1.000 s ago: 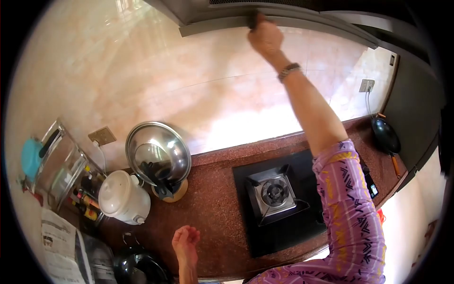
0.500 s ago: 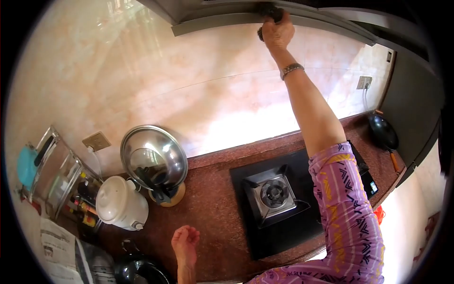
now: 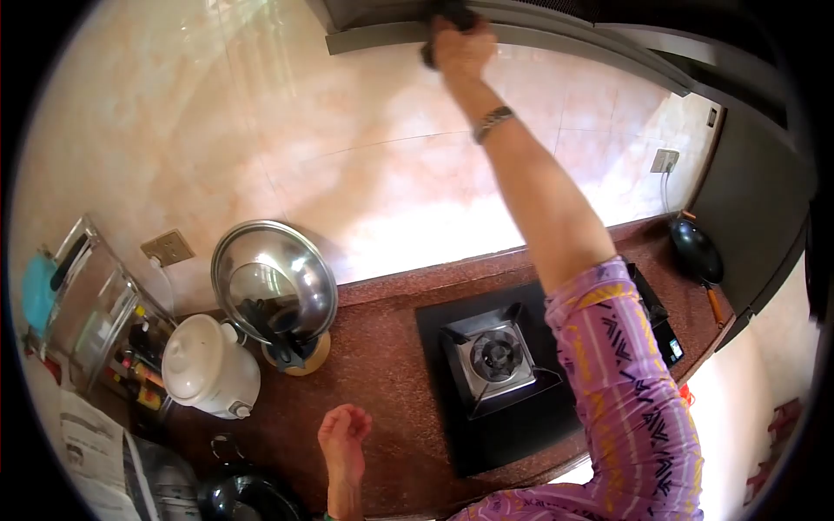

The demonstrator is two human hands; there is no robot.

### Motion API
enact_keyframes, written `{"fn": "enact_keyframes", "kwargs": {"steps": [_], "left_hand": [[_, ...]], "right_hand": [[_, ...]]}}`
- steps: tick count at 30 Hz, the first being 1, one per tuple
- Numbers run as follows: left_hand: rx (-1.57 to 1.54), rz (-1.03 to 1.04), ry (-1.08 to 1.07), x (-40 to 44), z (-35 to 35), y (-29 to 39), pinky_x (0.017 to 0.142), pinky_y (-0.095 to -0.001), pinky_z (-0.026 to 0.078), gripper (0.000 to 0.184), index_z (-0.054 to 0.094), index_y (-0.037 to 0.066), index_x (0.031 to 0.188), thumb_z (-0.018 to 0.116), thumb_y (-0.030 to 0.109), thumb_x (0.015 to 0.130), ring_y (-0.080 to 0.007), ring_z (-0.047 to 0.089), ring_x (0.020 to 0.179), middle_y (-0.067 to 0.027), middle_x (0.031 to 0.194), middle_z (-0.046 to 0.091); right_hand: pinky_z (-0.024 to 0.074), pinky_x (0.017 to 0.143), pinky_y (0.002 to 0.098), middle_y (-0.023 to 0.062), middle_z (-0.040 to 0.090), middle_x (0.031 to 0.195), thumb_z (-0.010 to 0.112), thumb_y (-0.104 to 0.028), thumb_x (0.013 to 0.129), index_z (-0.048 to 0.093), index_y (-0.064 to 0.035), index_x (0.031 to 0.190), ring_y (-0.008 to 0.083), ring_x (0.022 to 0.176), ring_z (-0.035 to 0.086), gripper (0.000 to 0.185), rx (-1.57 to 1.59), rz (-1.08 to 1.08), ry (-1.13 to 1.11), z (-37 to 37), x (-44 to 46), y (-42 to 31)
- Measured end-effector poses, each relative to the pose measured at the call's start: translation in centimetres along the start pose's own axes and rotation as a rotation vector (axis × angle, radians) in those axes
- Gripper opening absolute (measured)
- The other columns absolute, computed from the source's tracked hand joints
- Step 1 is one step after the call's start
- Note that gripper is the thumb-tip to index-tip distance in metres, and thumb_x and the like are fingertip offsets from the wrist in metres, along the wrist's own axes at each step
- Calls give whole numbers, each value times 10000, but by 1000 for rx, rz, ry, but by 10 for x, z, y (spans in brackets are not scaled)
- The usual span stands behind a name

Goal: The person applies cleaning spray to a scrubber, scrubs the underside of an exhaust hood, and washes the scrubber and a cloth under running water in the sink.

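Note:
My right hand (image 3: 466,50) reaches up to the lower edge of the grey range hood (image 3: 382,36). Its fingers are wrapped round a dark rag (image 3: 452,12), which is pressed to the hood and blurred, so its exact kind is hard to make out. Low over the front of the red-brown counter (image 3: 391,373) is my left hand (image 3: 345,437), fingers loosely curled in, nothing visible in them. Below my outstretched right arm lies a black gas stove (image 3: 460,443) with a square metal burner (image 3: 497,356).
Left of the stove, a steel lid (image 3: 304,282) leans on the wall beside a cream electric pot (image 3: 204,365). A wire rack (image 3: 104,260) with bottles stands farther left. A black pot (image 3: 252,495) sits at the front; a frying pan (image 3: 695,252) leans at the right.
My right hand has slid left along the hood's edge with the rag. The view has shifted slightly. My left hand stays curled above the counter.

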State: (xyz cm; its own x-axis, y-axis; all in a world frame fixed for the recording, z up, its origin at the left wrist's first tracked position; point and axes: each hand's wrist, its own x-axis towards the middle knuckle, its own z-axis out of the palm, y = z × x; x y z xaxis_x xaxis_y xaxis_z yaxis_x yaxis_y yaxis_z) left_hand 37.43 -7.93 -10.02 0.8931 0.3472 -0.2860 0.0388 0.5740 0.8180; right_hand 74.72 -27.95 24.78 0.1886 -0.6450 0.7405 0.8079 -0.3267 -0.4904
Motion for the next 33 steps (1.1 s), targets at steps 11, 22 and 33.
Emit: {"fn": "enact_keyframes", "kwargs": {"steps": [11,22,33], "left_hand": [[2,-127,-45,1,25,-33,624,-268,465,79,565,67,858,527,137,863,-159,582,686,-59,768,605],[119,-140,-216,-2,36,-113,668,-329,474,256,576,67,903,601,279,763,-209,562,840,-114,935,571],[84,-59,242,-45,49,-180,609,-240,472,122,586,63,927,591,137,831,-143,585,708,-51,819,614]], "right_hand": [[466,745,398,206,614,878,612,-162,662,536,41,900,364,846,585,321,93,77,-207,30,-65,-67],[460,712,327,142,621,906,730,-163,653,563,27,966,228,796,582,403,-32,120,-36,-81,85,40],[472,567,317,89,604,842,655,-20,710,577,-5,960,196,704,563,262,344,228,23,-103,120,66]]}}
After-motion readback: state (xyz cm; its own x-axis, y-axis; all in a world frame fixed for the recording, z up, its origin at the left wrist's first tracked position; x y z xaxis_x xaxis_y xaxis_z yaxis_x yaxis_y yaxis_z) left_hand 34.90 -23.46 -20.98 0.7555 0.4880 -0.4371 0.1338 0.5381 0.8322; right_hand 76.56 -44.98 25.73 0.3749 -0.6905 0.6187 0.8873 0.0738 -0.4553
